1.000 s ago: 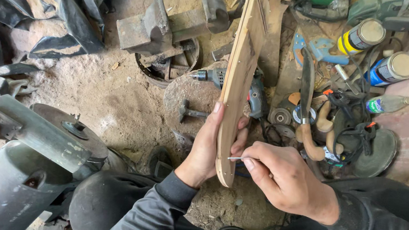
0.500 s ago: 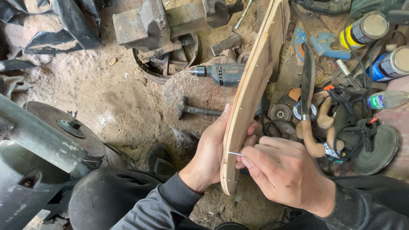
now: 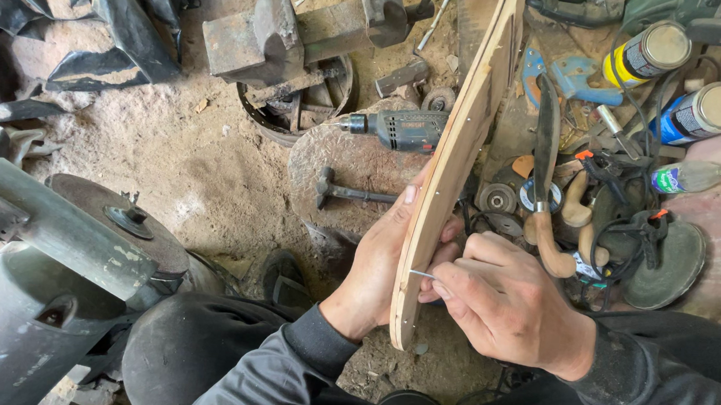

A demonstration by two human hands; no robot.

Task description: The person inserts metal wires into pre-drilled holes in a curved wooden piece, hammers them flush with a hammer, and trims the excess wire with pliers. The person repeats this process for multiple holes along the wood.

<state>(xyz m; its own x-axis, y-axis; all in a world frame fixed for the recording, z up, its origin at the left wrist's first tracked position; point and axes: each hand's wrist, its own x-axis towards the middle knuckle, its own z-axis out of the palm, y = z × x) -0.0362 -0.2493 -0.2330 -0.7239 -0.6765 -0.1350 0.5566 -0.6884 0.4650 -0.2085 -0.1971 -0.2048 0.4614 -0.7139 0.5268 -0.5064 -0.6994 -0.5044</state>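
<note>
A long, thin curved wooden piece (image 3: 465, 124) stands on edge, running from the top of the view down to my lap. My left hand (image 3: 381, 262) grips its lower part from the left side, thumb along the face. My right hand (image 3: 505, 304) is on the right side, pinching a small nail (image 3: 420, 274) whose tip touches the wood's edge. Small nail heads dot the edge of the wood.
On the dirt floor lie a power drill (image 3: 398, 130), a hammer (image 3: 348, 192), an anvil block (image 3: 262, 39), a curved knife with wooden handle (image 3: 547, 185), spray cans (image 3: 700, 112), a bottle (image 3: 689, 177) and cables. A grey metal machine (image 3: 26, 285) stands at the lower left.
The wooden piece has shifted slightly right and tilted more in the view. Both hands stay on it with the nail at the edge.
</note>
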